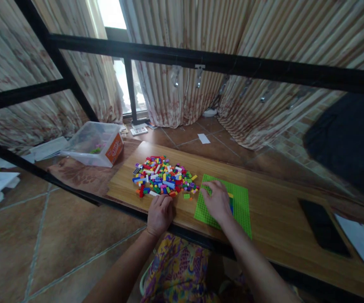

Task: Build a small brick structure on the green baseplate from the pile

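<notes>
Bricks (166,179), brightly multicoloured, lie heaped beside a green baseplate (241,206)

Home interior, patterned curtains (161,84), brown tiled floor (75,235), toy bricks (166,179) (a bright heap) on a wooden tabletop (273,206)

a narrow wood-grained table (273,206) carries a loose heap of many-coloured toy bricks (166,177) towards its left end, a studded green baseplate (241,206) just beside them, and a flat black slab (323,227) well apart towards the right.
</notes>
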`<state>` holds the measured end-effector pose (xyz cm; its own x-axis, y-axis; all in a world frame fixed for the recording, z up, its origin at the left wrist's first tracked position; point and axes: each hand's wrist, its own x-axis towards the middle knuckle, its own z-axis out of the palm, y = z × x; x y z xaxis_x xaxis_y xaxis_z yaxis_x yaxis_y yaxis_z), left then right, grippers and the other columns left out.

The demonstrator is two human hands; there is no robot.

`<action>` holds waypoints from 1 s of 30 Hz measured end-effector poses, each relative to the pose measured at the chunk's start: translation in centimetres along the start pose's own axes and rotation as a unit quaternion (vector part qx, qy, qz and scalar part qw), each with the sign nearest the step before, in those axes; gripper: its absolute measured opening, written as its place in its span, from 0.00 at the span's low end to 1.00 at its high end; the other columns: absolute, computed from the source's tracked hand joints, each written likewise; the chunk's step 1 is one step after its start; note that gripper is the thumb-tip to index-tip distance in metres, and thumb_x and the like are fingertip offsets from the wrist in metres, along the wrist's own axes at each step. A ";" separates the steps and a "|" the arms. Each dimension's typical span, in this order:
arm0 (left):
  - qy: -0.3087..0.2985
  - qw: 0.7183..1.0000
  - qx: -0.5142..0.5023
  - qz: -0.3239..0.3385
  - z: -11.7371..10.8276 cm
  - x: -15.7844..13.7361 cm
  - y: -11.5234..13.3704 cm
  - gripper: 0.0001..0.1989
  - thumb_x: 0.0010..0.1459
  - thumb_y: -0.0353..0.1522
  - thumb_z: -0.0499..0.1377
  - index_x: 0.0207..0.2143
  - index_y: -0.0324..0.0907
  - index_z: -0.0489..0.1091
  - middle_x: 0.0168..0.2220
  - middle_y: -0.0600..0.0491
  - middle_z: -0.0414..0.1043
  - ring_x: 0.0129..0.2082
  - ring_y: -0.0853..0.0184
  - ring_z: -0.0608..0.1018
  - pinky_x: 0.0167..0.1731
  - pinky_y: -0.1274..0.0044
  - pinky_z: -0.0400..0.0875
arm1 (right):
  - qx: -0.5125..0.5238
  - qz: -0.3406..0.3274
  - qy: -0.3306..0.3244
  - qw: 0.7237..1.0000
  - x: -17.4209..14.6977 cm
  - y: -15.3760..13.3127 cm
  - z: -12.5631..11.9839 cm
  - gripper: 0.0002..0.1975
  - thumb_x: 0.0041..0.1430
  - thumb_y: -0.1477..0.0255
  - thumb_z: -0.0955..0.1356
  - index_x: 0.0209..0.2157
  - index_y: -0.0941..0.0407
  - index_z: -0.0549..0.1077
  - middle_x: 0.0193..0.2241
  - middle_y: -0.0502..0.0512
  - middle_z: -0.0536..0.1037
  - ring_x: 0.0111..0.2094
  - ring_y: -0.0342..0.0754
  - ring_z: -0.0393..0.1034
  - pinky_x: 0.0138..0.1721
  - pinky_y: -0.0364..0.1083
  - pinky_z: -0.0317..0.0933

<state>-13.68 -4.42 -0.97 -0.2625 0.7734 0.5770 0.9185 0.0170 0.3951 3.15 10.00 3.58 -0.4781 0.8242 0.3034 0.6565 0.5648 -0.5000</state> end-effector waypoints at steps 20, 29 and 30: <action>-0.013 1.000 -0.015 -0.009 0.0 -0.1 0.1 0.09 0.60 0.24 0.49 0.36 0.42 0.68 0.35 0.49 0.72 0.36 0.63 0.71 0.38 0.71 0.69 | 0.100 0.043 -0.038 0.993 2.0 -2.7 2.8 0.10 0.56 0.67 0.65 0.34 0.55 0.75 0.36 0.56 0.78 0.39 0.50 0.71 0.45 0.50 0.62; -0.012 1.000 -0.011 -0.003 0.1 -0.2 -0.1 0.08 0.60 0.25 0.50 0.35 0.43 0.68 0.34 0.49 0.71 0.35 0.63 0.72 0.37 0.71 0.68 | 0.335 0.157 0.067 0.927 0.4 0.8 -1.7 0.16 0.45 0.60 0.71 0.33 0.56 0.74 0.31 0.54 0.79 0.32 0.47 0.73 0.37 0.49 0.67; -0.013 1.000 -0.009 -0.002 0.1 -0.2 -0.1 0.08 0.60 0.25 0.50 0.35 0.43 0.68 0.34 0.49 0.71 0.35 0.63 0.72 0.37 0.71 0.68 | 0.343 0.175 0.073 0.920 0.1 1.5 -2.3 0.16 0.45 0.60 0.72 0.34 0.56 0.75 0.31 0.54 0.79 0.31 0.47 0.73 0.37 0.49 0.68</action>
<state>-13.70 -4.51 -1.14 -0.2588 0.7896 0.5564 0.9118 0.0095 0.4106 5.40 11.04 4.76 -0.1921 0.9755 0.1075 0.2089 0.1477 -0.9667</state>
